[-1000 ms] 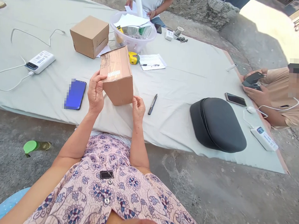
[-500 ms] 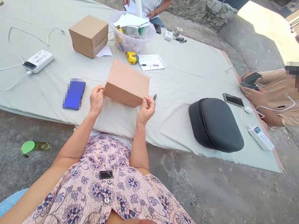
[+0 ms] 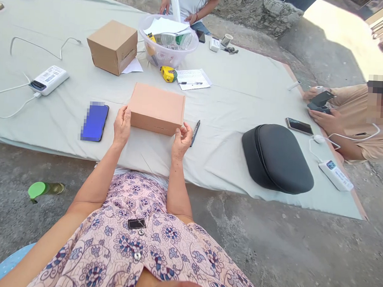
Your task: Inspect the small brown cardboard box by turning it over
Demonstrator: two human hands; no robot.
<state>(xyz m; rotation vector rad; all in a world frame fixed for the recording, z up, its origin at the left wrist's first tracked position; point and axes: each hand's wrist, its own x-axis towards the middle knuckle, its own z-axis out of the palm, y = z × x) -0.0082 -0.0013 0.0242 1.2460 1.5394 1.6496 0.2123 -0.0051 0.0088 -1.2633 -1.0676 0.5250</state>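
Observation:
A flat brown cardboard box (image 3: 157, 108) lies on the pale green cloth (image 3: 239, 94) in front of me, plain side up. My left hand (image 3: 121, 126) rests against its left end, fingers curled on the edge. My right hand (image 3: 181, 140) pinches the box's near right corner. A black pen (image 3: 195, 132) lies just right of the box, and a blue phone (image 3: 95, 121) lies left of my left hand.
A second cardboard box (image 3: 113, 46), a clear tub (image 3: 167, 40) of items, a yellow tape measure (image 3: 168, 73) and a notepad (image 3: 193, 79) sit farther back. A black case (image 3: 278, 158) lies right. A power bank (image 3: 49, 80) is left. Other people sit behind and at right.
The box was held up on end with its taped face showing; I have turned it over and lowered it flat onto the cloth, both hands staying at its ends.

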